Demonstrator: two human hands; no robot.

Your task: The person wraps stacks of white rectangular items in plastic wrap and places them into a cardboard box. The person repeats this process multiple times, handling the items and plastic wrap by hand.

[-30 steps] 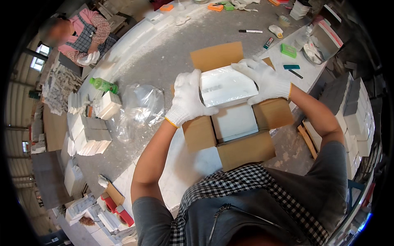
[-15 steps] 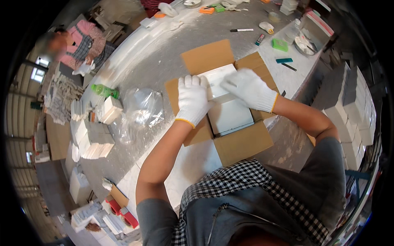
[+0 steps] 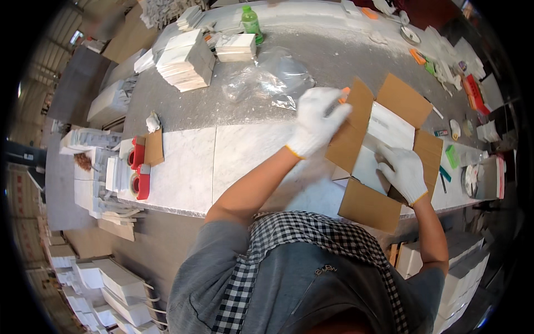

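Note:
An open cardboard box point(image 3: 369, 201) stands on the table to my right, its flaps folded outward. White flat-topped pieces point(image 3: 390, 123) fill it. My right hand point(image 3: 405, 173), in a white knit glove, reaches into the box; its fingers lie extended on the white surface, thumb apart. My left hand point(image 3: 320, 121), gloved alike and slightly blurred, is raised beside the box's left flap with thumb and fingers apart. A small orange thing point(image 3: 345, 94) shows between its thumb and fingertips; I see no grip on it.
Clear plastic bags point(image 3: 272, 78) lie beyond my left hand. Stacked white tiles point(image 3: 186, 62) and a green bottle point(image 3: 251, 24) stand farther left. Two red tape dispensers point(image 3: 139, 168) sit at the left table edge. A metal bowl point(image 3: 471, 179) and a green block point(image 3: 451, 157) are right of the box.
The view has swung left, so the box appears farther right. My left hand has lifted off the box's left side. My right hand has shifted nearer on the white contents.

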